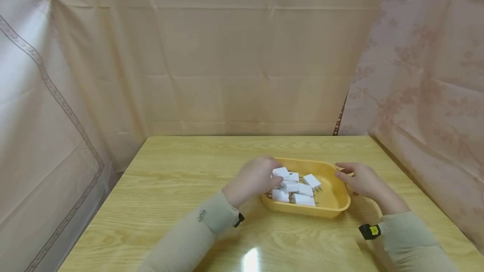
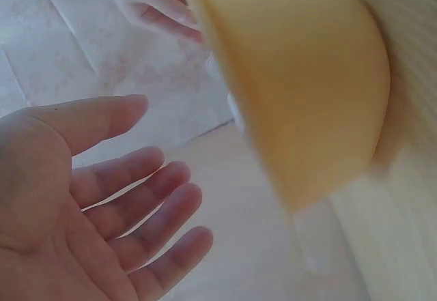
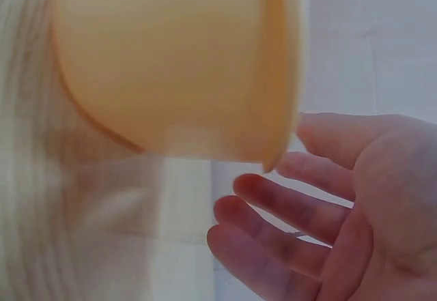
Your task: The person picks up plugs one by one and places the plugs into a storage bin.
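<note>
A yellow plastic tray (image 1: 330,212) sits on the table, holding several white plug adapters (image 1: 303,200) with metal prongs, heaped toward its left side. At the tray's left end is my left hand (image 1: 257,177), thumb overlapping the adapters in the head view. In the left wrist view, the left fingers (image 2: 160,216) are spread and loosely bent, with a gap to the tray wall. My right hand (image 1: 361,179) is at the tray's right end, thumb and forefinger right at the rim. Its other fingers (image 3: 293,212) extend loosely below the rim in the right wrist view.
The wood-grain table (image 1: 170,179) reaches back to a beige cloth curtain (image 1: 242,66). Pale cloths hang at the left (image 1: 34,137) and the right (image 1: 427,95). A bright light reflection shows near the table's front.
</note>
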{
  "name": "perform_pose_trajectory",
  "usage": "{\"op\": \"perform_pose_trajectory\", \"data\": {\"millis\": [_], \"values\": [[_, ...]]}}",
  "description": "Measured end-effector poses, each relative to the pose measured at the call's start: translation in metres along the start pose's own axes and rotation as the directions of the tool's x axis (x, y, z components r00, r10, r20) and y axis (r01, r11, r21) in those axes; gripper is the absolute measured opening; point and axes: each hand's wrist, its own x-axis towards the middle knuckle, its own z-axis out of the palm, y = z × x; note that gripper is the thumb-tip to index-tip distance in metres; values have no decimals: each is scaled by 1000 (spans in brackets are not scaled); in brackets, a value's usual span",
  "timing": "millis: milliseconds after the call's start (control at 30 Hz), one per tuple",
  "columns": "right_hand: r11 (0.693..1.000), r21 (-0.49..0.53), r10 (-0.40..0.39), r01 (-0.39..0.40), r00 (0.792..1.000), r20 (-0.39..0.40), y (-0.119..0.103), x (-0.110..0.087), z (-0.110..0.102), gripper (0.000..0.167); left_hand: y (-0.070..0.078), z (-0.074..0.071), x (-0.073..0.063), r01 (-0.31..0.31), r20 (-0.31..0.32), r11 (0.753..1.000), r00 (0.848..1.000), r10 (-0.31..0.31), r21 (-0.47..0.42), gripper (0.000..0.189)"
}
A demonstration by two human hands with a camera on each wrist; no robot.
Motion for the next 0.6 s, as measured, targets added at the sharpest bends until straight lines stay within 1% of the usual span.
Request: {"op": "perform_pose_trajectory", "data": {"millis": [67, 167, 267, 333, 400, 467, 533, 600], "values": [[998, -45, -41, 40, 998, -37, -3, 0, -3, 57, -6, -4, -1, -4, -50, 1000, 999, 5, 20, 38], [990, -107, -97, 87, 991, -95, -9, 0, -8, 60, -14, -10, -3, 18, -106, 1000, 994, -16, 20, 42], [981, -149, -146, 124, 978, -148, -13, -1, -12, 62, -23, -17, -5, 46, -149, 999, 988, -48, -18, 50], [977, -156, -171, 143, 969, -180, -15, -2, -15, 63, -30, -20, -7, 41, -187, 998, 981, -48, -45, 55], [974, -162, -193, 160, 958, -213, -15, -2, -17, 63, -38, -22, -9, 26, -237, 998, 971, -38, -54, 60], [970, -170, -212, 173, 946, -245, -14, -3, -18, 63, -48, -24, -10, 11, -296, 999, 955, -22, -39, 63], [967, -187, -221, 174, 937, -269, -11, -3, -19, 65, -59, -25, -11, 14, -343, 1000, 939, -21, -21, 66], [963, -208, -228, 171, 930, -289, -8, -2, -20, 68, -72, -25, -11, 31, -377, 999, 926, -27, 6, 69]]}}
